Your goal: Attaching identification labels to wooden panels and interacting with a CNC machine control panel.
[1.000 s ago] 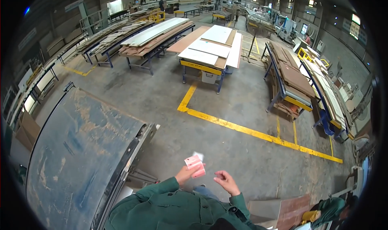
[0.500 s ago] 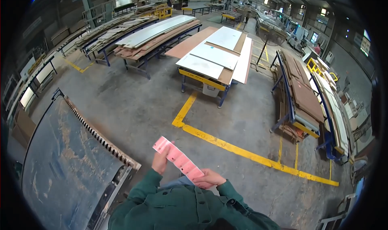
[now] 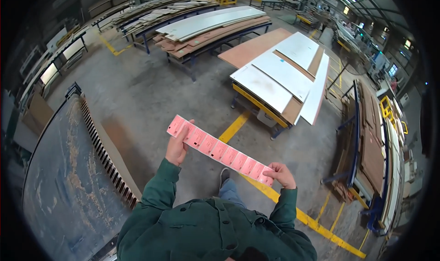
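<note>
A long strip of pink labels point(image 3: 221, 151) on white backing stretches between my two hands in front of my chest. It slants from upper left down to lower right, printed side up. My left hand point(image 3: 178, 146) pinches the strip close to its left end, thumb on top. My right hand point(image 3: 281, 174) grips the other end, with the thumb over the pink face and the fingers beneath. The strip is spread out nearly flat. Below it show my blue trouser leg and one shoe on the floor.
A dusty dark machine table point(image 3: 64, 178) with a slotted edge stands close on my left. Ahead, a table carries white and brown boards point(image 3: 275, 73). Stacked panels point(image 3: 206, 29) lie farther left, more brown boards point(image 3: 371, 132) to the right. A yellow floor line point(image 3: 316, 226) crosses the floor.
My right hand has moved right and away from my left, drawing the label strip out longer. The view has turned, and one foot now shows below the strip.
</note>
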Tool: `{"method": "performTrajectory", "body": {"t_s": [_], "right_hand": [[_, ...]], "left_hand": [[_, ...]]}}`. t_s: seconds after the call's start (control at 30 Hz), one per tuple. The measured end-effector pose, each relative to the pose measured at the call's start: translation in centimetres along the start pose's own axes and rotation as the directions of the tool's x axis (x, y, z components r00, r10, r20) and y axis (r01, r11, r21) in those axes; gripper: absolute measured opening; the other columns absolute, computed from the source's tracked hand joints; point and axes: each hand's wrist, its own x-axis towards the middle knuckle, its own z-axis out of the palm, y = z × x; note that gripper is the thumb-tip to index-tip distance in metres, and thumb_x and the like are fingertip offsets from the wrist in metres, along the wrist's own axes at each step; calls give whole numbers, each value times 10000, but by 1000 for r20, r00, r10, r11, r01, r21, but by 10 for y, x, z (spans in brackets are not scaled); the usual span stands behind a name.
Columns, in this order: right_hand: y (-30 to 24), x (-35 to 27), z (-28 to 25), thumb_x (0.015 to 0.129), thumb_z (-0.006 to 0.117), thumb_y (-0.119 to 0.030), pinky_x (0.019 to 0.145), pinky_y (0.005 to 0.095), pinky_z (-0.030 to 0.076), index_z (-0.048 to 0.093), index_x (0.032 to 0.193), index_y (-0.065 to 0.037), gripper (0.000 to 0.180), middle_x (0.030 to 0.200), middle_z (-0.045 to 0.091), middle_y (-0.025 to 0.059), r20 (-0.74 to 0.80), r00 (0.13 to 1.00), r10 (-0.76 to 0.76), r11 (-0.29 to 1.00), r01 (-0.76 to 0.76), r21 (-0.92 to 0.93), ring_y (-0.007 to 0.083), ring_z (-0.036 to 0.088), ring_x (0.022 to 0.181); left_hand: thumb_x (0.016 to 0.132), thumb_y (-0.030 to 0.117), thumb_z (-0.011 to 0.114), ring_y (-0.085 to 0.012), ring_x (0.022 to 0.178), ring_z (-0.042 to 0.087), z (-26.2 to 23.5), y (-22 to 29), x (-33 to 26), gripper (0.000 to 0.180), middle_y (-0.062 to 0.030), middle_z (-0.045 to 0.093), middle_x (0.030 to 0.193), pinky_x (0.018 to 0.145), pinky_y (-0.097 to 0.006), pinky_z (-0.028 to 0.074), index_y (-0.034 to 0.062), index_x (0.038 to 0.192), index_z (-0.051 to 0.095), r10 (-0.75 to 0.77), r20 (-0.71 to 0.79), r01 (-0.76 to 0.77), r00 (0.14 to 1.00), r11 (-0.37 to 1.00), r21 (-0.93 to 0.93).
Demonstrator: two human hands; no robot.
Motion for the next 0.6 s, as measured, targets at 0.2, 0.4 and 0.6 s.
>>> {"method": "performTrajectory", "body": {"t_s": [0.2,0.4,0.6], "right_hand": [[-71,182,-32,776,724,-51,557,202,441,602,844,-41,140,730,580,-35,113,982,-151,984,161,-83,48,530,620],[-167,393,21,797,671,-9,573,194,474,561,1048,-45,276,833,625,1,111,959,-261,965,257,51,65,583,647],[-207,572,137,796,698,7,575,178,482,543,1099,-36,343,823,659,19,279,921,-273,958,233,169,69,622,691]], "left_hand": [[953,220,554,-169,1172,528,-33,28,92,444,-85,549,1277,988,-309,433,-8,1319,454,159,-266,-189,951,978,-91],[943,169,562,-162,1115,562,-94,83,140,364,-70,582,1220,922,-309,470,41,1279,501,311,-454,-385,835,920,-79],[909,156,620,-127,983,611,-184,117,172,230,-15,639,1062,832,-308,494,90,1125,578,347,-711,-500,612,866,-7]]}}
